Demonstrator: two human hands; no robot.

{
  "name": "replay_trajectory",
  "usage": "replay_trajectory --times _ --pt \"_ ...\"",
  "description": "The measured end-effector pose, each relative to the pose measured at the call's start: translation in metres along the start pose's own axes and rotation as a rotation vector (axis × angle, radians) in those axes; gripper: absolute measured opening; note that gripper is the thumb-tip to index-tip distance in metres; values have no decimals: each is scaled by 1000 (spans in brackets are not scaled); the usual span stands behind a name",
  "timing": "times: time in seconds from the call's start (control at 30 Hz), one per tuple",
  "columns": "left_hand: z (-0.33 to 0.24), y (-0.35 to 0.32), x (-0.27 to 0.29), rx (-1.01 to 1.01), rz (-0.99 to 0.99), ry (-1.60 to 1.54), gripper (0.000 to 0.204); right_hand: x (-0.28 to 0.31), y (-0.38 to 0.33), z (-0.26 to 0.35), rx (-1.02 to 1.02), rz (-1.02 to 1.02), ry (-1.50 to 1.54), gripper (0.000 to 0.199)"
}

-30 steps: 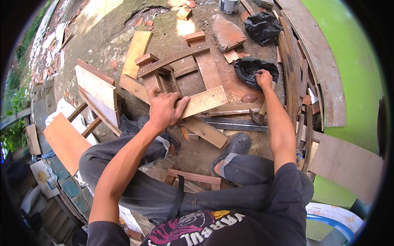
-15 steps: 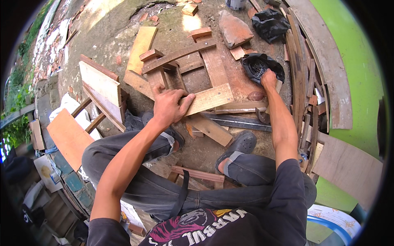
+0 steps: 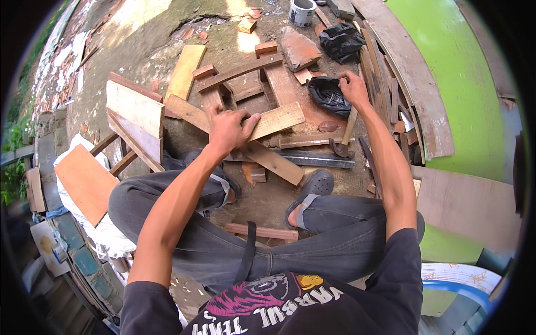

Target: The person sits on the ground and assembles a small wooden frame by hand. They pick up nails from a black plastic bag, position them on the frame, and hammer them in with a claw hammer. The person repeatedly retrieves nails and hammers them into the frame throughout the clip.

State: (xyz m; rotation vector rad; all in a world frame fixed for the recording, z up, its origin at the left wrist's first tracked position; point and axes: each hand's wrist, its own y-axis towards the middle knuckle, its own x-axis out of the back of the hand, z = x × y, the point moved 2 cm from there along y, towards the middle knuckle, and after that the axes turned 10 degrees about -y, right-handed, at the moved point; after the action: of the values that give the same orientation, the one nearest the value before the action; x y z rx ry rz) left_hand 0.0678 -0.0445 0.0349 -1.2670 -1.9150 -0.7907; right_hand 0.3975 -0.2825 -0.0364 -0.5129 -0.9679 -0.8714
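Note:
My left hand (image 3: 230,129) is closed around a short wooden board (image 3: 282,119), which lies across another plank (image 3: 187,110) in front of a small wooden frame (image 3: 241,72). At the right, my right hand (image 3: 353,89) is just over the edge of a black plastic bag (image 3: 321,101) with a heap of nails (image 3: 333,98) inside. Its fingers are pinched together; whatever is between them is too small to make out. Beside the bag, below that hand, lies a claw hammer (image 3: 349,127) with a wooden handle.
A second black bag (image 3: 341,43), a broken brick-coloured slab (image 3: 300,49) and a paint can (image 3: 302,12) lie farther off. Long boards (image 3: 385,78) line the right side. A panelled wooden piece (image 3: 134,114) leans at left. A dark metal bar (image 3: 312,159) lies before my feet.
My right hand has come up out of the bag of nails to above its edge, uncovering the hammer. My left hand keeps its hold on the board. The whole view has shifted slightly.

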Motion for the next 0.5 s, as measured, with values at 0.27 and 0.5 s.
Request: replay_trajectory --times 0.27,0.5 --pt "11 -7 5 10 -27 -208 35 45 -81 130 344 156 -101 30" --pt "44 -20 31 -27 -62 -407 29 70 -137 191 212 335 283 25"
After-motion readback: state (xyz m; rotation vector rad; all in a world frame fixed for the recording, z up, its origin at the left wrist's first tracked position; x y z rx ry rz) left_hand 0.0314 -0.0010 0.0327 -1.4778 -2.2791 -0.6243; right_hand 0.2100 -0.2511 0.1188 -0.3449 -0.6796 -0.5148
